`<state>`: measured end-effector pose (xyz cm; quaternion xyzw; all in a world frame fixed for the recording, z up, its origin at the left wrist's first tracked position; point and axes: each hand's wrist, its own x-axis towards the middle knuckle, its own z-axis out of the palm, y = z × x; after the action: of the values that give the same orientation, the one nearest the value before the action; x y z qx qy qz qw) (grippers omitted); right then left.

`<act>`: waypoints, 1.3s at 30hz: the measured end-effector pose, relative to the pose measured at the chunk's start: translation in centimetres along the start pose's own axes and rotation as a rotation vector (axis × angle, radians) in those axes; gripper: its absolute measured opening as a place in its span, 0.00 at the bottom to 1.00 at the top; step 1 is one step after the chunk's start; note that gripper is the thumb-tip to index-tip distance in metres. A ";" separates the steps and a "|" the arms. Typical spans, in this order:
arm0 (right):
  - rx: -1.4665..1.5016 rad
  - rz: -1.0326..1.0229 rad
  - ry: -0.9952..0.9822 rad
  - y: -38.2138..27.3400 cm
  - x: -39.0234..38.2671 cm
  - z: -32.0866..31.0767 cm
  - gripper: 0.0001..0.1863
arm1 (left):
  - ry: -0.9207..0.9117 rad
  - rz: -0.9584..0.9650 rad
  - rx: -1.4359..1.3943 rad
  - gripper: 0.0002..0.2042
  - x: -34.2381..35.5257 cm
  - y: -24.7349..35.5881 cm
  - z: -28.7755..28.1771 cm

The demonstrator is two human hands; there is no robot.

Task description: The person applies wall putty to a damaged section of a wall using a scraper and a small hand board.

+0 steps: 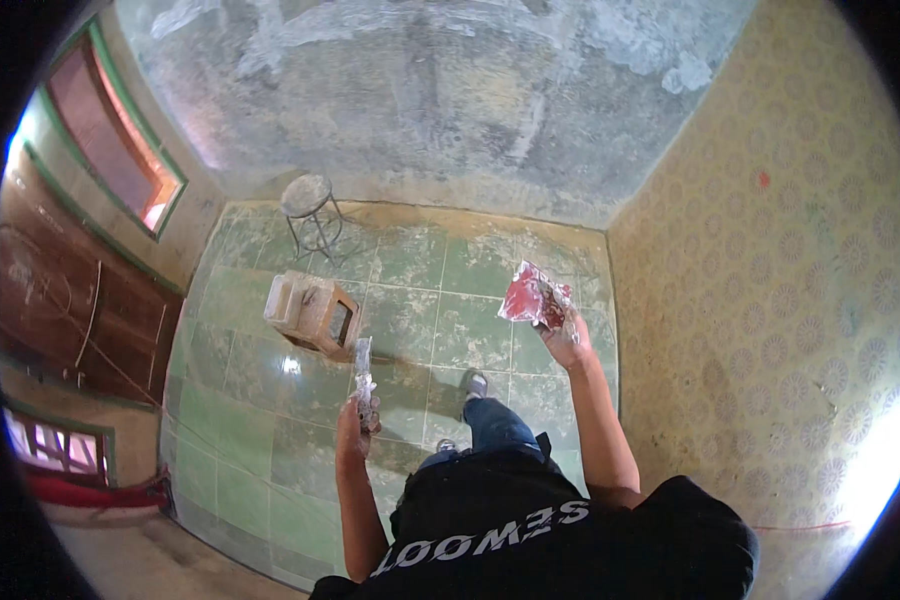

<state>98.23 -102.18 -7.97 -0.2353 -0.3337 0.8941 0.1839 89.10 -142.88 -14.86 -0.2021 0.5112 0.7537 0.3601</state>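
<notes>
My left hand is closed around a putty knife. Its narrow blade points away from me, and white paste coats much of it. Out to the right, my right hand grips a flat red putty spreader smeared with white along its edges and face. The two tools are well apart, both held above the floor. In front stands a grey wall with uneven white patches, mostly along its upper part.
A dusty wooden box stands on the green tiled floor beyond my left hand, with a pale block on top. Behind it is a round stool. A patterned yellowish wall borders the right. A brown door is at left.
</notes>
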 end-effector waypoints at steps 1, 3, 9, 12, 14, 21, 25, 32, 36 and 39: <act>-0.016 -0.006 -0.035 -0.9 2.2 0.0 0.18 | 0.018 -0.001 -0.003 0.17 1.7 0.8 1.2; 0.022 -0.006 -0.017 -2.4 6.9 0.3 0.19 | -0.011 -0.010 0.018 0.17 5.4 2.7 3.9; 0.093 -0.082 -0.028 -8.5 23.9 -2.4 0.19 | 0.083 -0.043 0.082 0.19 17.4 10.1 15.8; 0.107 -0.118 0.015 -12.7 34.1 -3.6 0.18 | -0.050 -0.073 0.022 0.20 24.4 14.6 21.9; 0.238 -0.174 -0.007 -16.3 41.0 -4.9 0.17 | 0.025 -0.106 0.075 0.21 29.7 17.3 27.5; 0.382 -0.296 0.075 -27.6 62.1 -5.7 0.15 | 0.093 -0.021 0.123 0.12 46.1 27.4 44.7; 0.404 -0.320 0.148 -30.5 74.5 -6.8 0.15 | 0.068 -0.030 0.225 0.14 57.7 33.5 51.4; 0.437 -0.409 0.302 -34.3 100.6 -8.8 0.17 | -0.105 -0.023 0.374 0.13 85.8 46.5 64.3; -0.203 -0.719 0.446 -35.0 116.7 -9.3 0.18 | -0.158 0.112 0.506 0.13 102.2 54.6 74.3; -1.144 -0.995 0.563 -35.8 127.6 -8.4 0.16 | -0.231 0.108 0.718 0.12 112.1 63.1 82.6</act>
<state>4.14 -10.44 -27.13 -0.3333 -0.7464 0.3054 0.4884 -26.79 -43.25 -18.20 0.0505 0.7088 0.5624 0.4229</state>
